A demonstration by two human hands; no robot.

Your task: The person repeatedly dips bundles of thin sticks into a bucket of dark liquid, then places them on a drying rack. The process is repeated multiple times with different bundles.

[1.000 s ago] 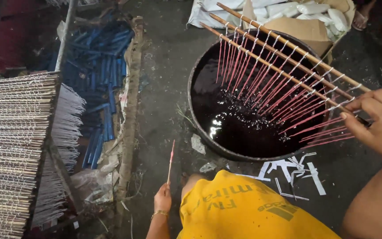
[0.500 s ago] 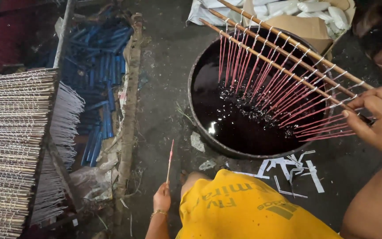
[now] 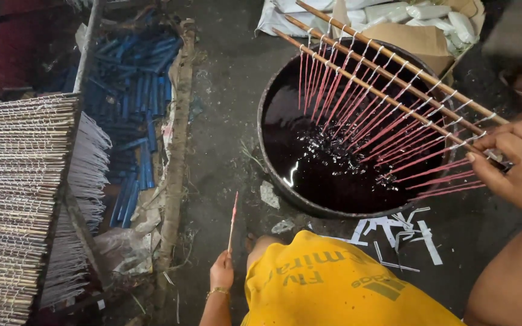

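At the right edge of the head view my right hand point(image 3: 518, 166) has its grip clamped on the near ends of a rack of wooden rods point(image 3: 388, 81), fingers folded over where the rods bunch together. From the grip the rods run up and to the left, their long axis slanting across the round black tub point(image 3: 273, 90), and their far tips pass just beyond the tub's far rim. Red-dyed thin sticks point(image 3: 364, 121) hang from the rods on white ties, pointing down and leftward from the grip toward the dark liquid point(image 3: 333, 175); I think the lowest tips touch the surface of the liquid where it glints, though the glare makes that hard to tell. The tub's near rim lies below and to the left of the grip, and white paper scraps point(image 3: 394, 232) lie on the floor just outside it. I cannot make out my left hand.

Further left of the grip, past the tub, a person in a yellow shirt point(image 3: 333, 284) holds one red stick point(image 3: 232, 220) upright in a hand point(image 3: 221, 273). A strip of bare dark floor point(image 3: 225, 121) runs between tub and a pile of blue sticks point(image 3: 131, 102). Stacked rod frames point(image 3: 19, 199) fill the far left edge. Beyond the rods' tips sits a cardboard box point(image 3: 418, 39) of white bundles.
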